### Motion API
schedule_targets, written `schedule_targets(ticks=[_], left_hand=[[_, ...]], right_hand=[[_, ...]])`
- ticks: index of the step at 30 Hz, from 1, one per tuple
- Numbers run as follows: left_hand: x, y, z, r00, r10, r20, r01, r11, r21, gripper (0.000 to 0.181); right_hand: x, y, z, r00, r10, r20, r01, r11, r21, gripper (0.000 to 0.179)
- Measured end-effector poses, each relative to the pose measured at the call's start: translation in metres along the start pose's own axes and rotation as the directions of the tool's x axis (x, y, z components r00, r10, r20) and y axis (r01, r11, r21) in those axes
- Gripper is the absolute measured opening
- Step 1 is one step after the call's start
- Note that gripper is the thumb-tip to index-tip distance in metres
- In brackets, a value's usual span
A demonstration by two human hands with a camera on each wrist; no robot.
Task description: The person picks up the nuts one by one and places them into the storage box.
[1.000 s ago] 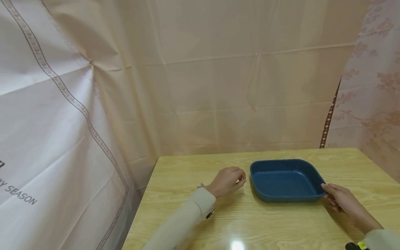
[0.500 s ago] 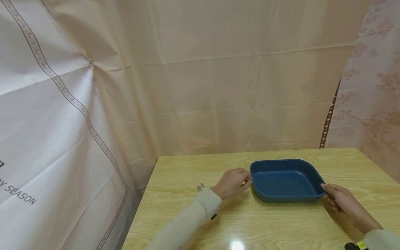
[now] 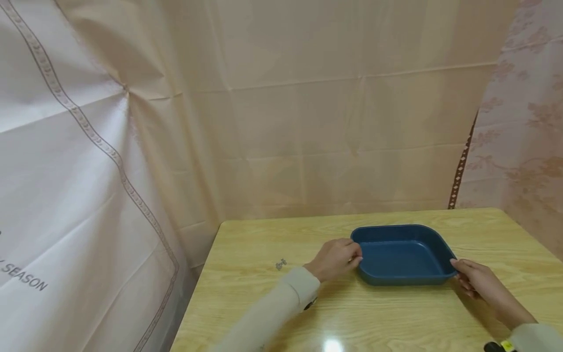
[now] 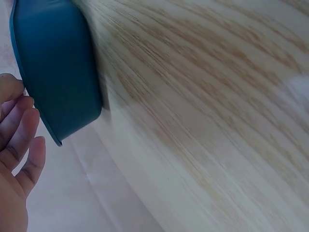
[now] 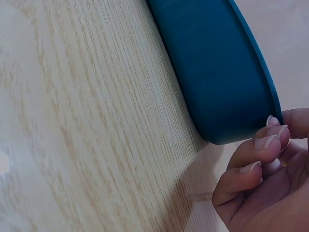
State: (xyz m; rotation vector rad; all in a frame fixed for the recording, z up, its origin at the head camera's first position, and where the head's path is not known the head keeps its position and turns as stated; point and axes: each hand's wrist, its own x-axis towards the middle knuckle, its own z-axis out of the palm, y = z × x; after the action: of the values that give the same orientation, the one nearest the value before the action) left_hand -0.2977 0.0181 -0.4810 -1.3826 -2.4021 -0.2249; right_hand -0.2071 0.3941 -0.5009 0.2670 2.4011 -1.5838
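On the wood-grain counter (image 3: 246, 244) sits a blue rectangular dish (image 3: 404, 259), its inside visible only from the head view. The right hand (image 3: 481, 283) pinches its right rim; the left hand's (image 3: 334, 259) fingers meet the left rim, pinching or not, I can't tell. Only overhead, small grey pieces (image 3: 279, 266) show left of the dish.

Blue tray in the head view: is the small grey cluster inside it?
No, the small grey cluster lies on the wooden table, to the left of the blue tray and apart from it.
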Motion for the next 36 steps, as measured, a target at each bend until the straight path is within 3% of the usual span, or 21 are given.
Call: schedule_targets(ticks=[17,26,36], left_hand=[[0.027,0.011,0.005,1.0,-0.006,0.022,0.006,1.0,-0.006,0.015],[0.038,0.021,0.01,0.998,0.058,0.014,-0.058,0.998,0.032,0.012],[0.048,0.036,0.011,0.996,0.005,0.093,-0.013,0.996,0.087,0.016]], right_hand=[[0.0,-0.001,0.001,1.0,-0.007,-0.011,0.007,1.0,0.016,0.045],[0.0,0.002,0.001,0.999,-0.025,-0.022,0.025,1.0,0.015,0.045],[0.0,0.001,0.002,0.999,-0.018,-0.028,0.018,1.0,0.012,0.044]])
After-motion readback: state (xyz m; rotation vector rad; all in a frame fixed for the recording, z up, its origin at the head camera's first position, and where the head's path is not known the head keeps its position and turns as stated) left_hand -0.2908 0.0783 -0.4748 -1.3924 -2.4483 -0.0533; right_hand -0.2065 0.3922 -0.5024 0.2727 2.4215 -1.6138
